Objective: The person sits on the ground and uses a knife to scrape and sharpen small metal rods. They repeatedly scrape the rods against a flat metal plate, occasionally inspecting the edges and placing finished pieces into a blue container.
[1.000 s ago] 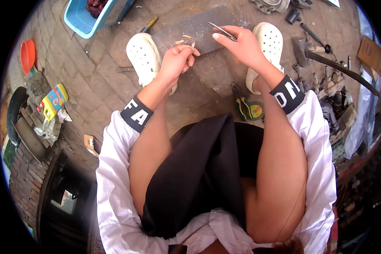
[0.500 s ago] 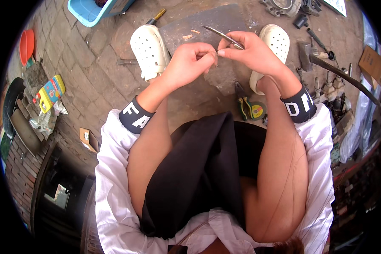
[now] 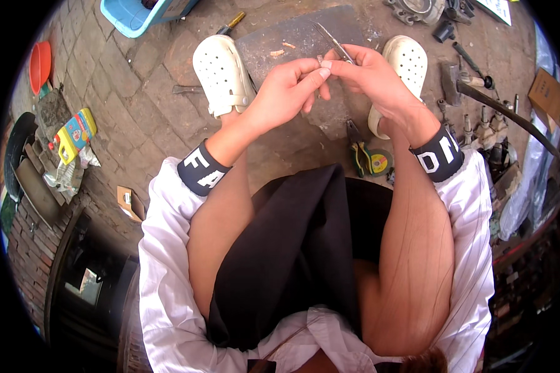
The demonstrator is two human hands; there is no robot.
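Note:
My left hand (image 3: 290, 90) and my right hand (image 3: 376, 81) meet at the fingertips above a dark flat plate (image 3: 261, 45) on the ground. Between the closed fingertips of both sits a tiny pale piece (image 3: 321, 61), too small to name. A slim pointed metal tool (image 3: 336, 45) is gripped in my right hand, its tip angled up and to the left; whether it is scissors or a blade I cannot make out. Small light scraps (image 3: 277, 53) lie on the plate.
Cream clogs (image 3: 219, 71) flank the plate. Pliers (image 3: 357, 149) lie beside a round disc (image 3: 379, 163). At right are a hammer (image 3: 451, 82), metal parts and a cardboard box (image 3: 547, 93). A blue basin (image 3: 130, 18), red bowl (image 3: 40, 67) and yellow jug (image 3: 74, 137) stand left.
The metal tool has swung to a steeper angle, its tip moving right and upward. My hands have shifted slightly, and the fingertips have come closer together around the tiny piece.

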